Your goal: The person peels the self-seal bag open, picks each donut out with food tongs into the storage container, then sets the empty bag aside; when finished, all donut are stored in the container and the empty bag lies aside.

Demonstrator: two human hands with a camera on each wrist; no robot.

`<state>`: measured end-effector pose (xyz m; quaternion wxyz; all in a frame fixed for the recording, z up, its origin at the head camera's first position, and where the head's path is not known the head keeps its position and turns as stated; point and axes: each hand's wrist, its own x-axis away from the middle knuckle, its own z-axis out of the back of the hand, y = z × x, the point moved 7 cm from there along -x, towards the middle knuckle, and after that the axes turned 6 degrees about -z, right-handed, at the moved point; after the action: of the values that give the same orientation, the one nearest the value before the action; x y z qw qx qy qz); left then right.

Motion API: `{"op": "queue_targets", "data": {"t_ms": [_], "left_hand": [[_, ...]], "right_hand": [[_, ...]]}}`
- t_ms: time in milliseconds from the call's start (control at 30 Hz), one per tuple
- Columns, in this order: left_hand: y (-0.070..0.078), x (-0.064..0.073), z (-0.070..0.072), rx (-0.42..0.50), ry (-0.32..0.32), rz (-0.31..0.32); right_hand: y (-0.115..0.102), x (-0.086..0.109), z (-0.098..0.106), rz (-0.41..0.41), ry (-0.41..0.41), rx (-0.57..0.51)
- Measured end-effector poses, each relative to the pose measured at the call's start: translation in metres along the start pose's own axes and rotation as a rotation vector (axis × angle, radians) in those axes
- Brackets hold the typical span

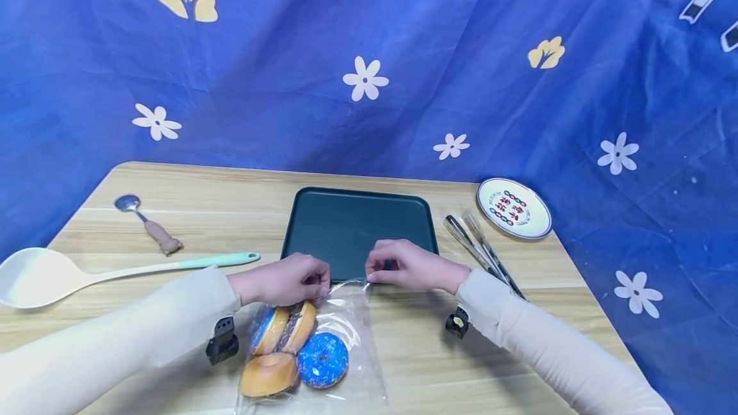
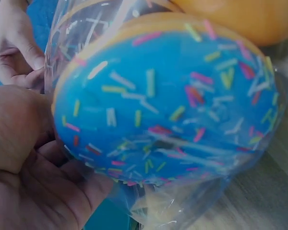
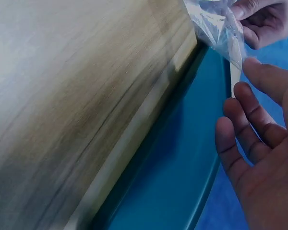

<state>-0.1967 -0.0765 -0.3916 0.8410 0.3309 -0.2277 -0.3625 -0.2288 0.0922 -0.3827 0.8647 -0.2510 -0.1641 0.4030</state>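
A clear plastic bag lies at the front of the table with several doughnuts inside. One is a blue-iced doughnut with sprinkles; another shows its plain tan side. My left hand pinches the left part of the bag's upper edge, its fingers curled. At the right upper corner my right hand pinches the plastic between thumb and forefinger; in the right wrist view its other fingers are loosely bent. The blue-iced doughnut fills much of the left wrist view, beside the left palm.
A dark green tray lies just beyond both hands. On the left are a white ladle with a mint handle and a small spoon. Metal tongs and a patterned plate lie to the right. A blue cloth hangs behind the table.
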Motion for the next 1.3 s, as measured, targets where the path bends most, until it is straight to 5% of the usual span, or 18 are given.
{"op": "queue_targets", "data": {"t_ms": [367,567,867,1100,1300], "left_hand": [[0.001,-0.002,-0.001,0.007,0.010,-0.012],[0.001,-0.002,-0.001,0.001,0.017,-0.018],[0.002,-0.001,0.001,-0.008,0.026,-0.011],[0.001,-0.002,0.003,-0.014,0.028,-0.037],[0.005,-0.004,0.007,-0.049,0.036,-0.073]], "right_hand": [[-0.001,0.003,-0.001,-0.086,0.051,-0.073],[-0.003,0.007,0.001,-0.234,0.102,-0.044],[0.012,0.026,-0.017,-0.473,0.015,-0.120],[0.020,0.042,-0.038,-0.476,-0.113,-0.326],[0.026,0.048,-0.043,-0.451,-0.112,-0.369]]}}
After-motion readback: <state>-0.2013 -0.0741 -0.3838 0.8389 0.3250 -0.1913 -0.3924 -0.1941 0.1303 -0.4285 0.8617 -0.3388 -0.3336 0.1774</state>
